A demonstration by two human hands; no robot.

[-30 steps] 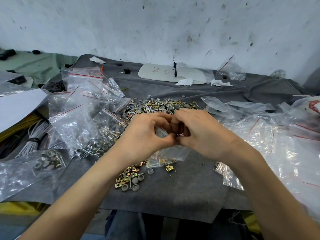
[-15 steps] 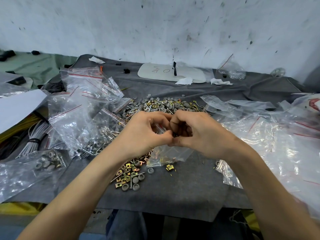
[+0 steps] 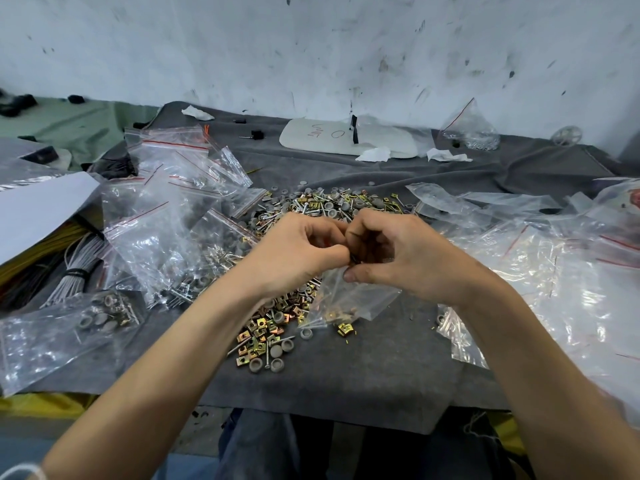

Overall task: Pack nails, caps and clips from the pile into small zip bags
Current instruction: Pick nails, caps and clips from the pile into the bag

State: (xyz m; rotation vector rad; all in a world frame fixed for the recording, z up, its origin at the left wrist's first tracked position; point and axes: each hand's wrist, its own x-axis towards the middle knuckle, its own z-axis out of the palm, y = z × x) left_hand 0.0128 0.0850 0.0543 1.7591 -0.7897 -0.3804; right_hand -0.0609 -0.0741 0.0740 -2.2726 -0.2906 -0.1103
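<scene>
A person's left hand [image 3: 294, 252] and right hand [image 3: 401, 258], fingers [image 3: 356, 273] curled, pinch the mouth of a small zip bag [image 3: 349, 299] holding a few clips, over the near edge of the pile [image 3: 332, 202]; filled bags [image 3: 104, 317] lie at left on the surface [image 3: 363, 375]; most hardware lies loose, much packing apparently left.

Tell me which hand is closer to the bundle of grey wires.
Left. The grey wire bundle lies far to the left; the left hand is between it and the right hand, which is farther away.
</scene>
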